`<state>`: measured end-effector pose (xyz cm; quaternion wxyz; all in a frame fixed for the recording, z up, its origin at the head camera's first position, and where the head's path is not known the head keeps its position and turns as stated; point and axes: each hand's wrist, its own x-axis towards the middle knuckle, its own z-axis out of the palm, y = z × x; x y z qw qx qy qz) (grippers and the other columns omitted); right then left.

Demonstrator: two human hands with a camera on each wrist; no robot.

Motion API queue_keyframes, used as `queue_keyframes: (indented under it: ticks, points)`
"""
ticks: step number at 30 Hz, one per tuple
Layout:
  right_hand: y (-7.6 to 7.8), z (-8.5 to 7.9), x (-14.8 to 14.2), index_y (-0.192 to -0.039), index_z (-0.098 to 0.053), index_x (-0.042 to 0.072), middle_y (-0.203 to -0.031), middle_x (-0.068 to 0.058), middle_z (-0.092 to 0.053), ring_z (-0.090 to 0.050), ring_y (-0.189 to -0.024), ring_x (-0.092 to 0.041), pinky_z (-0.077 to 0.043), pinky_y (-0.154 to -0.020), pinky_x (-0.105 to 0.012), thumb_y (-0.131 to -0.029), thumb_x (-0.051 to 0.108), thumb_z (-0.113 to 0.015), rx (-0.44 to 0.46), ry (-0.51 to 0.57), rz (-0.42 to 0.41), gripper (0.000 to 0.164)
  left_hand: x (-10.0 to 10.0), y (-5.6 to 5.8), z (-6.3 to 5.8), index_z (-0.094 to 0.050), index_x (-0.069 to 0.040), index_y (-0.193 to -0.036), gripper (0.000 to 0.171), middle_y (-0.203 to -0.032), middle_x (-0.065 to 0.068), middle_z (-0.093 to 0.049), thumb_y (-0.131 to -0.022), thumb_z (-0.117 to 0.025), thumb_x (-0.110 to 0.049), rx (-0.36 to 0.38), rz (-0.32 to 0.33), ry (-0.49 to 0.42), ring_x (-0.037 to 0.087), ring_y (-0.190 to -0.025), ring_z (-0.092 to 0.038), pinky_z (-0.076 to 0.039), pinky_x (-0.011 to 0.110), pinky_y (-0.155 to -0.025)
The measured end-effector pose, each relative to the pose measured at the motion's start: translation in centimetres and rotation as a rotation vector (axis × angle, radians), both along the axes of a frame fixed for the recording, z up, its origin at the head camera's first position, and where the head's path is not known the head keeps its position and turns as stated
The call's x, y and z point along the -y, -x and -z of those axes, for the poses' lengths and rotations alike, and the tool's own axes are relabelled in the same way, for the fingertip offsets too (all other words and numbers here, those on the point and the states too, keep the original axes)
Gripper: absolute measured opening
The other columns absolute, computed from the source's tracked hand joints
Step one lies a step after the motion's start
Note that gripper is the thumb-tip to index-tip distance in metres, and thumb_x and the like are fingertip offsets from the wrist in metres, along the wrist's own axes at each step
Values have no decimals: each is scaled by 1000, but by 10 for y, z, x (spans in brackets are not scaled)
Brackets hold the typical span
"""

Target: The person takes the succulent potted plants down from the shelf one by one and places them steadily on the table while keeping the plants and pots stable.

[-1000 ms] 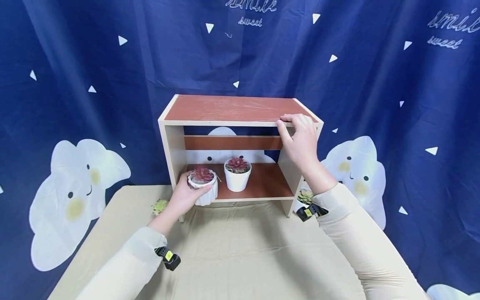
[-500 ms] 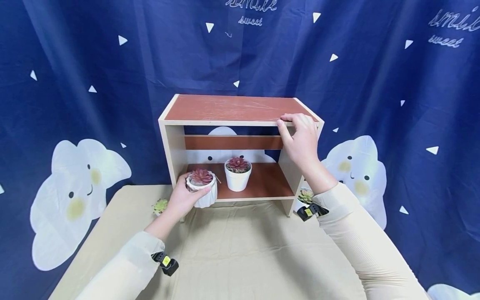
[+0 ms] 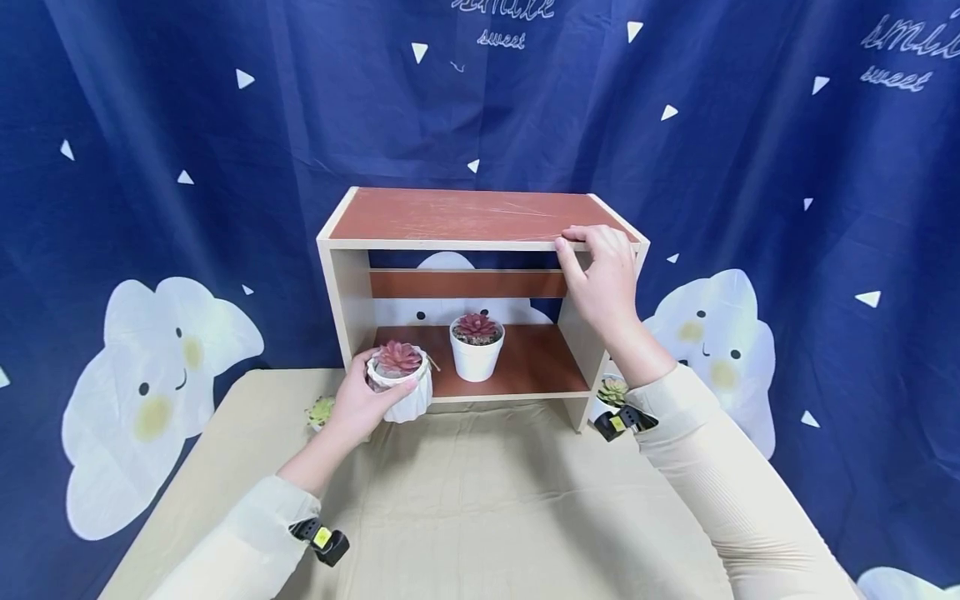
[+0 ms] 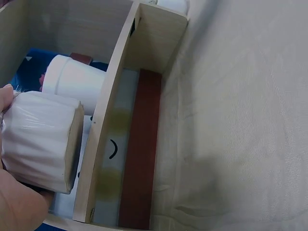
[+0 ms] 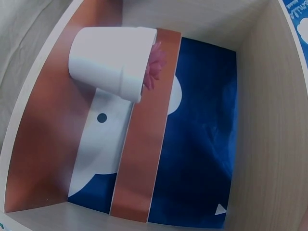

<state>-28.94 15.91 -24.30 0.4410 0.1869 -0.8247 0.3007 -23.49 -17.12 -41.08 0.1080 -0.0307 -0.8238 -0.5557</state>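
Observation:
In the head view my left hand (image 3: 362, 402) grips a ribbed white flowerpot (image 3: 410, 402) with a red succulent (image 3: 398, 358), at the front left of a small wooden shelf unit (image 3: 480, 215). The left wrist view shows the held pot's underside (image 4: 73, 149), apart from the shelf's front edge. My right hand (image 3: 602, 279) rests at the unit's top right, fingers over the top board and thumb at its front edge. A smooth white flowerpot (image 3: 476, 360) with another red succulent (image 3: 478, 327) stands upright on the lower shelf board, right of the held pot.
A green succulent (image 3: 321, 412) is partly hidden behind my left forearm. Another potted green succulent (image 3: 611, 392) stands right of the unit, partly behind my right wrist. The unit stands on a beige cloth-covered table (image 3: 480, 517), before a blue curtain (image 3: 480, 108).
My left hand has drawn the ribbed flowerpot slightly left and towards me, away from the shelf's front edge. The right hand and the smooth pot have stayed in place.

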Motion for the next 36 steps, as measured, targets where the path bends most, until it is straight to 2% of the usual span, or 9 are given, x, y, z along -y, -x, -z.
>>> queue_keyframes:
  ticks: [6, 11, 16, 21, 30, 36]
  points:
    - [0, 0, -1, -111, -73, 5, -115, -9, -71, -55, -116, -30, -34, -105, -43, -99, 30, -62, -4, 0, -3, 30, 3, -7, 1, -35, 1, -146, 86, -143, 21, -48, -81, -83, -28, -28, 21, -36, 33, -132, -47, -34, 46, -112]
    - [-1, 2, -1, -111, -73, 5, -116, -9, -71, -55, -116, -29, -34, -105, -43, -99, 30, -62, -4, 4, -2, 29, 7, -16, 2, -37, 0, -145, 82, -140, 19, -51, -82, -83, -25, -44, 47, -40, 30, -128, -50, -38, 44, -109]
    - [-1, 2, 0, -111, -73, 5, -117, -9, -70, -55, -116, -30, -34, -105, -43, -99, 30, -62, -11, 2, -5, 30, 11, -26, 0, -38, -2, -144, 79, -139, 16, -53, -83, -83, -23, -64, 52, -33, 26, -125, -53, -42, 28, -101]
    - [0, 1, 1, -111, -73, 5, -118, -9, -70, -54, -117, -29, -34, -105, -42, -99, 30, -62, -13, 5, -10, 29, 17, -33, 0, -37, 0, -145, 78, -139, 17, -52, -84, -81, -23, -69, 59, -37, 26, -124, -53, -40, 14, -94]
    - [0, 1, 1, -112, -72, 6, -119, -9, -70, -54, -118, -29, -34, -105, -42, -99, 30, -61, -1, 0, -4, 30, 34, -43, 7, -35, -2, -146, 78, -140, 18, -53, -85, -80, -22, -41, 62, -18, 26, -122, -54, -41, 9, -91]
    - [-1, 1, 0, -111, -72, 5, -119, -9, -70, -54, -117, -29, -34, -105, -42, -99, 30, -62, -11, -4, -5, 30, 44, -48, 10, -35, -3, -148, 79, -140, 17, -53, -85, -80, -22, -25, 55, -22, 11, -116, -55, -41, 9, -91]
